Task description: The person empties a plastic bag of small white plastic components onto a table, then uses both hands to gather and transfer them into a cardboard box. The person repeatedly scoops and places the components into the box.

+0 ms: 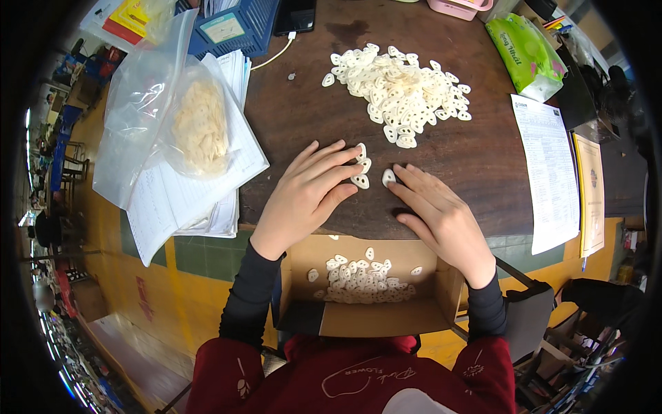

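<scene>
Dark brown and scuffed, the wooden table [469, 159] carried the work close to its near edge. Four small cream oval pieces [360, 181], each pierced with holes, lay there between the two hands: three in a short column at the left fingertips and one [388, 176] apart at the right fingertips. The left hand [307, 196] lay flat, palm down, fingers straight and slightly spread, its tips touching the column of three; it gripped nothing. The right hand [441, 214] also rested palm down, fingers extended toward the upper left, the index tip on or just beside the single piece, thumb tucked lower against the table; nothing was held in it either. Both forearms wore black sleeves and rose from the lower edge.

Farther up the table sat one large loose heap of the same cream pieces [396, 90], too many to count. Below the table edge, in front of the person's red top, one open cardboard box [365, 314] held a shallower layer of the pieces. To the left, one clear plastic bag [162, 117] with more of them lay on a stack of printed sheets [200, 200]. On the right lay two paper forms [552, 172] and one green soft pack [527, 55].
</scene>
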`<state>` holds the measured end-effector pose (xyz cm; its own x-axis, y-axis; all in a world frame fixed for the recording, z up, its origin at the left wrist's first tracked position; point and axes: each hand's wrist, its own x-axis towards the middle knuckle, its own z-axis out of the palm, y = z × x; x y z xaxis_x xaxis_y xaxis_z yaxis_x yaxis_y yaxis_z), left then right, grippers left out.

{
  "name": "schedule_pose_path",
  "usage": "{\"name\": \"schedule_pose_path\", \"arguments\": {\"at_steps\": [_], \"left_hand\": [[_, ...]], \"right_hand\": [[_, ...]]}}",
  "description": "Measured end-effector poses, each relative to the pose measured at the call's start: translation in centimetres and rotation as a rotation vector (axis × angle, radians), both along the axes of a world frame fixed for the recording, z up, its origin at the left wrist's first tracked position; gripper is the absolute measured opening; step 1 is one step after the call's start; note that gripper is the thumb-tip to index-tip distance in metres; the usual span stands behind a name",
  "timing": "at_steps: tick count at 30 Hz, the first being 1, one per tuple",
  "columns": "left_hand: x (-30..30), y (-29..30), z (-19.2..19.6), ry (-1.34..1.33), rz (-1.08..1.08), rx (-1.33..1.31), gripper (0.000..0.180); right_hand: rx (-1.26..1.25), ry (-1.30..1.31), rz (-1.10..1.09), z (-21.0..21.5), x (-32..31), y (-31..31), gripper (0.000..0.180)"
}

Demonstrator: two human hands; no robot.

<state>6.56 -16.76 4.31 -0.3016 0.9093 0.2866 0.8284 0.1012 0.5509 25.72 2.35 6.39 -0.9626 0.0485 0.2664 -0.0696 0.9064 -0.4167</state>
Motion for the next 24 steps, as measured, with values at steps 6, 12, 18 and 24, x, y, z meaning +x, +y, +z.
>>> {"name": "schedule_pose_path", "arguments": {"at_steps": [6, 12, 18, 24], "left_hand": [[0.0, 0.1, 0.0, -0.057, 0.028, 0.033, 0.039], [-0.2, -0.3, -0.1, -0.048, 0.003, 0.042, 0.032], [-0.6, -0.4, -0.1, -0.112, -0.057, 0.054, 0.035], [-0.5, 0.0, -0.2, -0.215, 0.143, 0.083, 0.041]], "right_hand": [[-0.016, -0.035, -0.049, 0.5, 1.2, -0.2, 0.053], [-0.03, -0.142, 0.144, 0.4, 2.3, -1.5, 0.059], [-0.255, -0.139, 0.351, 1.3, 2.7, -2.1, 0.055], [-0.061, 0.044, 0.117, -0.2, -2.4, -1.7, 0.059]]}}
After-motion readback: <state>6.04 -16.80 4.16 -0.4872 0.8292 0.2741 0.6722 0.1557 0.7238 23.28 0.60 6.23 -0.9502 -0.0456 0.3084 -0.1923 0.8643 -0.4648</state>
